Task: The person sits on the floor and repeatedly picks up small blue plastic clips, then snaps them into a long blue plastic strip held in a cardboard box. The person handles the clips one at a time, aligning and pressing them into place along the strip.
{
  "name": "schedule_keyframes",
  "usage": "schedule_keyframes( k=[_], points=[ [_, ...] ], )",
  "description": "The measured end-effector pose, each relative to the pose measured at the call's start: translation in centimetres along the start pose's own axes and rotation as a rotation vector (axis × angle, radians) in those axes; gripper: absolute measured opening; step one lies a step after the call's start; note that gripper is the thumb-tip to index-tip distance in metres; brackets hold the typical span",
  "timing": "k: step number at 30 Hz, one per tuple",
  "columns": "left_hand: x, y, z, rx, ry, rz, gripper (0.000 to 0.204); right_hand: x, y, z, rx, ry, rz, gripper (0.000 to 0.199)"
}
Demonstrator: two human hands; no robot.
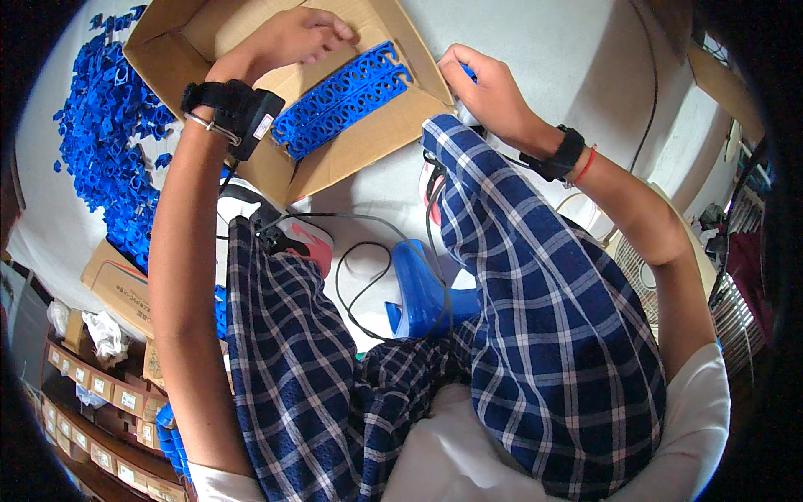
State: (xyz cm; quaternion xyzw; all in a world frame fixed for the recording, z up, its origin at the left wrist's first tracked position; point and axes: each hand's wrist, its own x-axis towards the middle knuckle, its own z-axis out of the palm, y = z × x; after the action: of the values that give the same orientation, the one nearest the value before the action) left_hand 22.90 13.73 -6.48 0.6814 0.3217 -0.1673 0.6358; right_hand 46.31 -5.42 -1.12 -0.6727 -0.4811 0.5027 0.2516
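Note:
A cardboard box [360, 163] lies open in front of me, holding blue plastic clips [343, 99] set in neat, close rows. Over its far inner side, my left hand [305, 38] has its fingers curled in. Whatever may be inside them is hidden. Just outside the box's right side, my right hand [487, 88] is closed, and a bit of a blue plastic piece [468, 74] shows between thumb and fingers. Most of that piece is covered by the hand. To the left, a large heap of loose blue clips [104, 134] spreads over a pale surface.
Between my legs are a blue plastic stool [422, 289] and a looping dark cable [368, 245]. A fan [631, 268] stands at the right behind my arm. Shelves with small cartons [100, 386] are at the lower left, near another cardboard box [113, 280].

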Motion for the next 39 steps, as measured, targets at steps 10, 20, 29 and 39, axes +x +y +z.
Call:
schedule_keyframes(
  k=[10,20,29,39],
  points=[
    [1.1,-0.1,2.4,-0.190,-0.084,-0.032,0.040,0.0,-0.1,-0.1,-0.048,0.009,0.001,0.024],
    [1.5,-0.9,2.3,-0.104,-0.040,0.008,0.038,-0.1,-0.3,-0.1,-0.014,0.011,0.018,0.026],
    [-4.8,0.6,-4.2,-0.175,0.423,0.244,0.034,3.0,-4.6,-2.6,0.040,0.213,-0.159,0.032],
    [-10.3,5.1,0.6,-0.727,0.298,0.079,0.061,3.8,-12.9,1.5,0.225,-0.059,-0.078,0.025]
  ],
)
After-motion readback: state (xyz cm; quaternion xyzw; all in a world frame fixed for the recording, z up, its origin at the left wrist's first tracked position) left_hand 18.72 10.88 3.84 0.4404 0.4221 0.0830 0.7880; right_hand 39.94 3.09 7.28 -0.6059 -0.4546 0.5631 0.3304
